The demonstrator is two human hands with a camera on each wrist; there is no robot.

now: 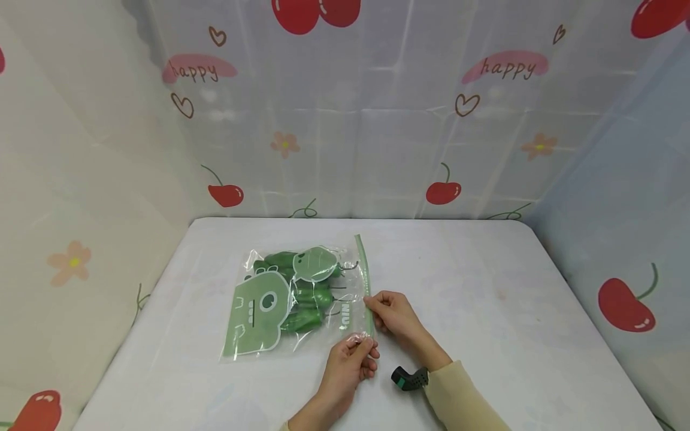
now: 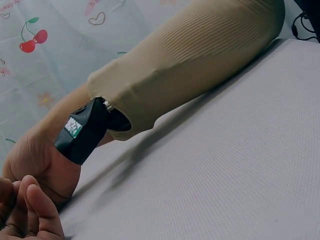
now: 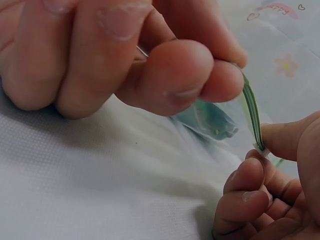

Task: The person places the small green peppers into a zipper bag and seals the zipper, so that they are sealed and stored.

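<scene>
A clear zip bag (image 1: 336,335) printed with green cartoon monsters lies flat on the white table. Through the plastic I see several green peppers (image 1: 315,298) with thin stems pointing right. Along the bag's right edge runs its green zip strip (image 1: 361,254). My left hand (image 1: 347,364) pinches the near end of that strip between thumb and fingers. A little farther up, my right hand (image 1: 396,312) pinches the same strip. In the right wrist view, the strip (image 3: 251,110) stretches between the fingers of both hands.
A black camera (image 1: 409,378) is strapped under the right wrist, near the beige sleeve (image 1: 466,398). White table surface (image 1: 485,275) extends to both sides. Printed curtains (image 1: 366,167) with cherries and hearts enclose the back and sides.
</scene>
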